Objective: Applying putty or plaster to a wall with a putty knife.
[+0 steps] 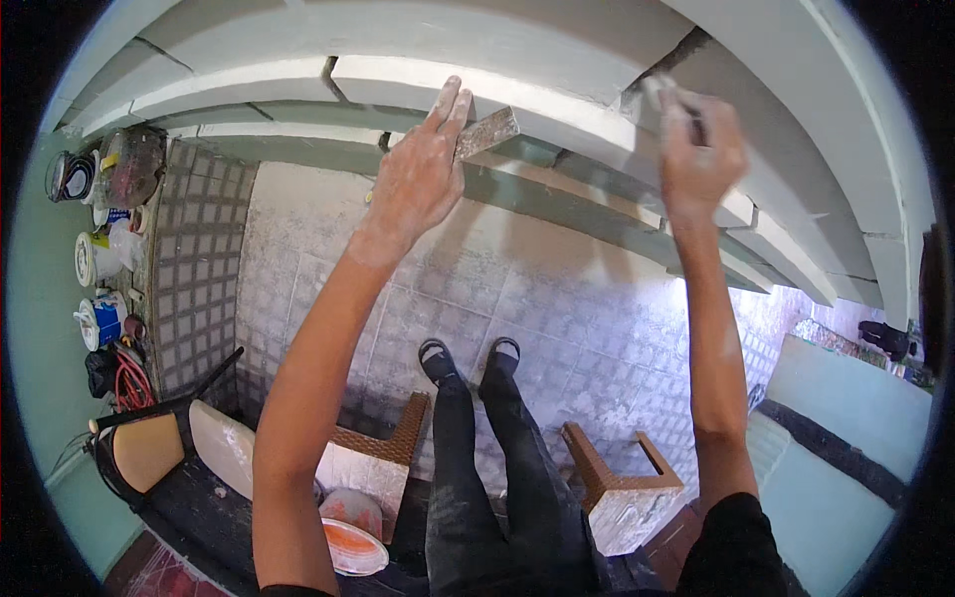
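My left hand [423, 174] reaches up to the pale plastered ledge [398, 80], two fingers stretched against its face. From the same hand sticks out a flat, putty-smeared scraper [489, 133], gripped on the side I cannot see. To the right, my right hand [701, 149] is closed and raised to the grey-white panel [776, 129], next to a dark joint [676, 55]. A whitish bit shows at its fingertips, blurred, so what it holds is unclear. White dust or putty coats both hands.
Below lie dusty floor tiles [438, 308], where my sandalled feet stand. Brown woven-pattern stools [627, 497] flank my legs. An orange-lined bucket [353, 545] is at lower left. Tubs [96, 259] and a red hose [132, 378] line the left side, near a black-framed bench [189, 507].
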Motion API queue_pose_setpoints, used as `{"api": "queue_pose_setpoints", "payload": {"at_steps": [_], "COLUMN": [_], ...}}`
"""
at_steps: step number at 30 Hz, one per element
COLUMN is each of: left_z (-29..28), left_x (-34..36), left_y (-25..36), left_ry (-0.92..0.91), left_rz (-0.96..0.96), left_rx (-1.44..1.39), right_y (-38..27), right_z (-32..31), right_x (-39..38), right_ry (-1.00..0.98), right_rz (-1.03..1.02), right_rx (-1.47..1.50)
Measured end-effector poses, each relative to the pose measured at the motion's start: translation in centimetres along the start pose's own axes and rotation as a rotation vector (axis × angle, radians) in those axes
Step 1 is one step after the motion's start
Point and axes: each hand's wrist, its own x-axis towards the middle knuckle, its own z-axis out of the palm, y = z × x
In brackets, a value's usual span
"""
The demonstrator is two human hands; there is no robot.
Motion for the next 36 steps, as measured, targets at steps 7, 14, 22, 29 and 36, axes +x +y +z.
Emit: {"api": "queue_pose_setpoints", "payload": {"at_steps": [7, 14, 22, 29, 36], "left_z": [-0.4, -0.3, -0.6, -0.6, -0.3], "left_x": [0.4, 0.2, 0.5, 0.5, 0.5], "left_y": [-0.2, -0.1, 0.2, 0.6, 1.5], "left_ry": [-0.114, -0.062, -0.125, -0.145, -0.129], "left_rz": [-0.065, -0.036, -0.093, -0.143, -0.166], "left_rx": [-0.051, -0.045, -0.051, -0.069, -0.061], "right_y": [1.0, 0.5, 0.5, 1.0, 2.0], "right_z": [0.4, 0.8, 0.1, 0.7, 1.0], "right_x": [-0.7, -1.0, -0.7, -0.2, -0.9], "right_ry": [0.043, 0.085, 0.082, 0.093, 0.084], "right_rz": [-0.062, -0.038, -0.026, -0.118, -0.103], "right_rx": [-0.015, 0.050, 0.034, 0.065, 0.028]}}
